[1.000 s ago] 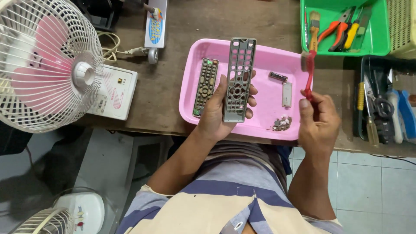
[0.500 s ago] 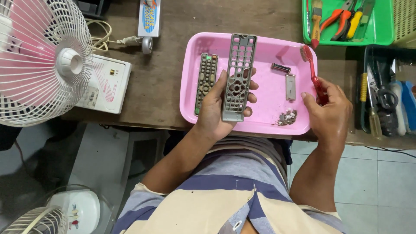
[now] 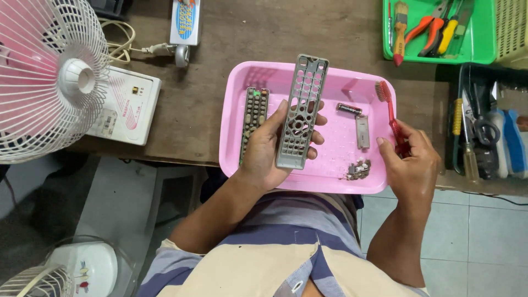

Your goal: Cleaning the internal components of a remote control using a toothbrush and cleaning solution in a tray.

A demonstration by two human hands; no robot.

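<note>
**A:** What is seen nearest the camera?

**B:** A striped shirt and beige apron are seen, then two hands. The left hand [image 3: 269,148] is closed around a grey remote-control front shell [image 3: 301,113], a long, hard plastic plate pierced with rows of button holes, held flat above a pink plastic tray [image 3: 236,159]. The right hand [image 3: 410,165] is curled around the handle of a red toothbrush [image 3: 389,115], its bristles lying over the tray's right rim.

**B:** What lies farther off?

**A:** In the tray a rubber keypad strip [image 3: 254,118], a small battery [image 3: 350,109], a grey battery cover [image 3: 362,131] and a heap of tiny loose parts [image 3: 358,169] are seen. Beyond, on the worn wooden counter [image 3: 203,110], a green tool tray [image 3: 478,49] is set.

**B:** What could go wrong?

**A:** The tray overhangs the counter edge; if knocked, the small parts could be scattered. The thin shell could be cracked if squeezed.
</note>
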